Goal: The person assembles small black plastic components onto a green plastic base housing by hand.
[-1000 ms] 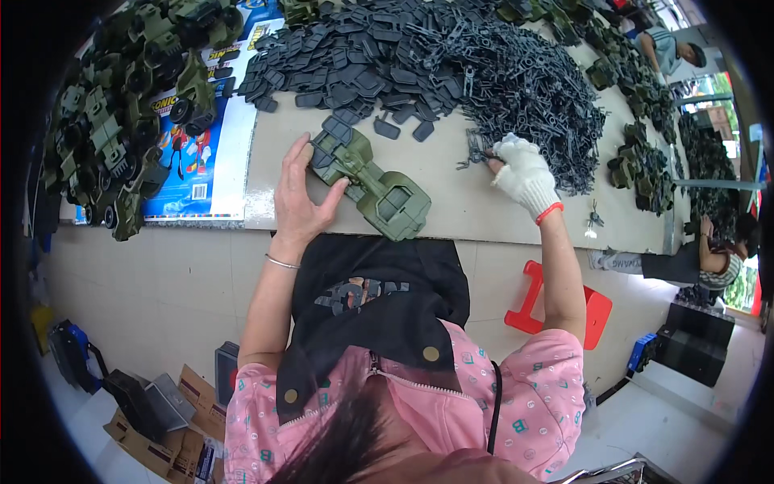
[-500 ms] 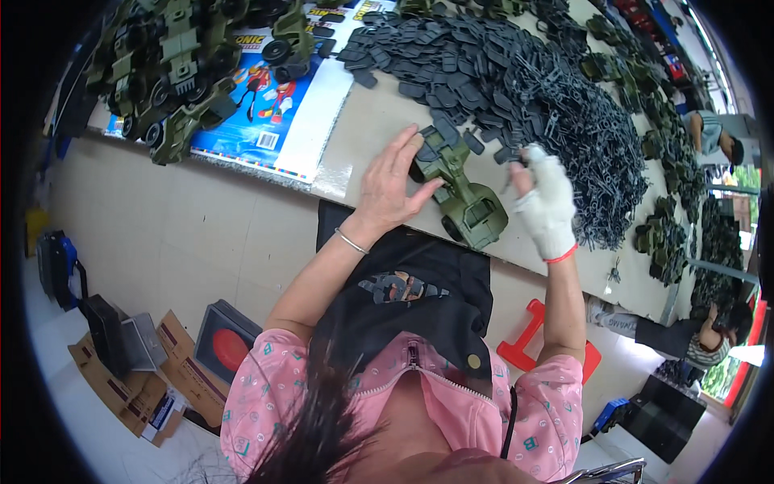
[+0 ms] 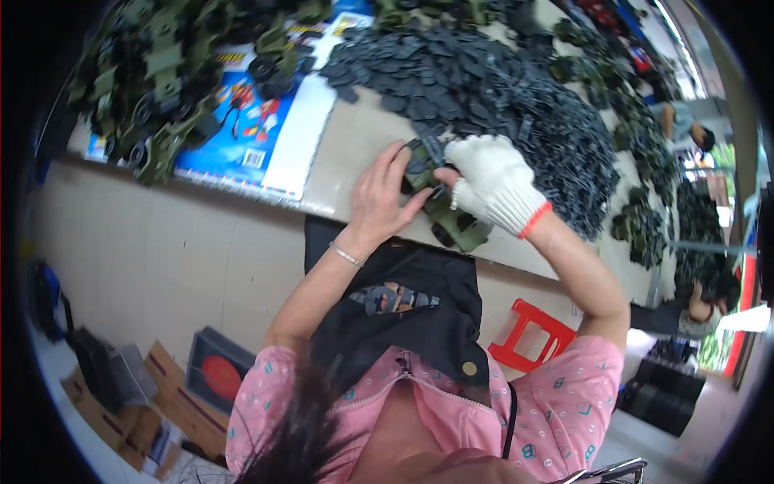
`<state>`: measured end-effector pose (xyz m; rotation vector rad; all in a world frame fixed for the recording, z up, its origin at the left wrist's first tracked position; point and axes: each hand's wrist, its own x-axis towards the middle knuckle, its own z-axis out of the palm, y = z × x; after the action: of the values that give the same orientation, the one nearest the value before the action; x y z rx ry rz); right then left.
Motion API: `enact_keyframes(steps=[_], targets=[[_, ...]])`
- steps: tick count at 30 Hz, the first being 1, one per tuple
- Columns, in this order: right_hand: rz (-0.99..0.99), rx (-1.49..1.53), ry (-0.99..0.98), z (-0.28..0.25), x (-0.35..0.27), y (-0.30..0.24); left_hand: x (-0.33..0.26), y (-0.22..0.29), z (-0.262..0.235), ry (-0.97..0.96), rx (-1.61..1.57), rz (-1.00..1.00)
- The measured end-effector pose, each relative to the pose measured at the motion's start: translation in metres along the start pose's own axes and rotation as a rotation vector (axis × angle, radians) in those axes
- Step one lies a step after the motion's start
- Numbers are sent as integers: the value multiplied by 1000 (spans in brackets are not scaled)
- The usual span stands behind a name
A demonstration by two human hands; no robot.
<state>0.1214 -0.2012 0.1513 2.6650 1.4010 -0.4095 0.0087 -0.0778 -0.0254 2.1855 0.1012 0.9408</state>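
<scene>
An olive-green toy truck [image 3: 461,230] lies on the table near its front edge, a dark grey piece set on its far end. My bare left hand [image 3: 377,198] is closed on the truck's left side, fingers along the far end and thumb across the middle. My right hand [image 3: 496,181], in a white knitted glove with bare fingertips, bends over the truck's middle from the right. A small dark plastic part [image 3: 439,192] shows by its thumb tip, its shape mostly hidden. The glove covers much of the truck's right side.
Flat dark grey parts [image 3: 419,68] lie heaped beyond the truck, with a pile of thin dark parts [image 3: 564,161] to the right. Several green toy trucks [image 3: 161,81] crowd the far left beside a printed blue sheet [image 3: 234,153]. A red stool [image 3: 532,335] stands below the table.
My right hand has moved left from beside the thin parts onto the truck, its fingers now at the truck's middle. My left hand keeps its hold. The whole view has shifted slightly.
</scene>
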Motion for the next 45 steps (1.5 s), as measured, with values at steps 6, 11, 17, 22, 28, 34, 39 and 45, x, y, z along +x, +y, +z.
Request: enact_keyframes(steps=[6, 11, 17, 22, 28, 34, 39, 45], targets=[[-20, 374, 278, 43, 62, 32, -4, -3, 12, -60, -96, -36], [-397, -87, 185, 27, 52, -19, -13, -19, 13, -103, -281, -131], [-329, 88, 73, 25, 82, -29, 0, -14, 3, 0, -276, -351], [-271, 238, 208, 24, 76, -5, 18, -11, -6, 51, -310, -271], [-176, 422, 353, 12, 24, 9, 69, -54, -54, 429, -393, -395], [26, 682, 762, 3, 95, 55, 121, -57, -94, 133, -115, -197], [-17, 253, 1122, -73, 249, 126, 97, -92, -136, 283, 149, -222], [252, -182, 656, -129, 362, 209, 130, -122, -161, 304, 323, -240]])
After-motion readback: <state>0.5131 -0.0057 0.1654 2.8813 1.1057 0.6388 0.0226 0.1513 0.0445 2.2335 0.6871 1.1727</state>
